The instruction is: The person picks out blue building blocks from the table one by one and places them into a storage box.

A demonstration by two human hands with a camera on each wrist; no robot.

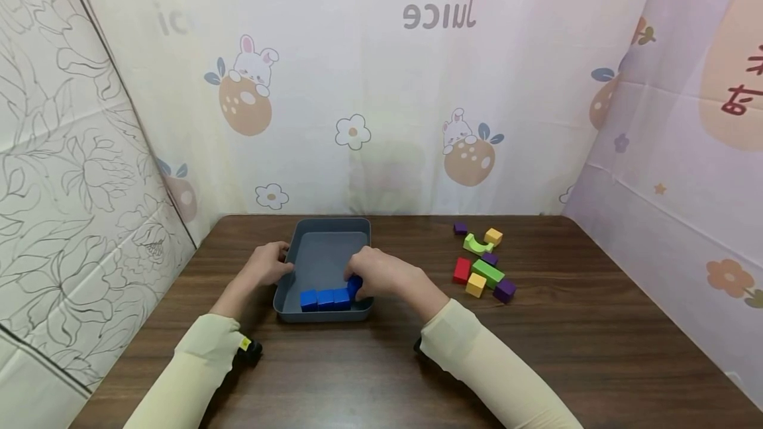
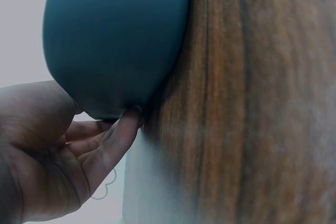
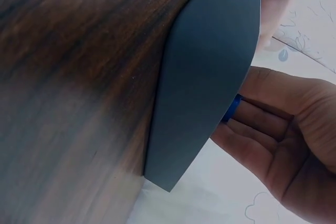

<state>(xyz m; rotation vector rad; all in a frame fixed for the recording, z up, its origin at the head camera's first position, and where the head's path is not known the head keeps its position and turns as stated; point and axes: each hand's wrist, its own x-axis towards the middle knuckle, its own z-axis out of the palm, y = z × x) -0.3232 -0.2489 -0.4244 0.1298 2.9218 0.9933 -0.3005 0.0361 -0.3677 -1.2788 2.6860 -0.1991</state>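
Observation:
A grey rectangular tray [image 1: 328, 247] stands on the table. My left hand [image 1: 271, 263] holds its left wall, thumb at the rim and fingers along the outside; in the left wrist view the fingers [image 2: 107, 153] reach under the lower edge of the tray wall. Three blue blocks [image 1: 325, 299] sit in a row along the tray's near wall. Over the tray's right side, my right hand [image 1: 381, 272] pinches another blue block [image 1: 354, 285] at the right end of that row. Part of this block [image 3: 231, 108] shows past the tray wall in the right wrist view; the hand hides the rest.
To the right of the tray lies a loose group of blocks: a red block [image 1: 461, 270], a long green block [image 1: 488, 273], a green arch [image 1: 478, 245], yellow blocks [image 1: 475, 285] and purple blocks [image 1: 504, 290]. A printed curtain [image 1: 387, 85] hangs behind the wooden table [image 1: 584, 323].

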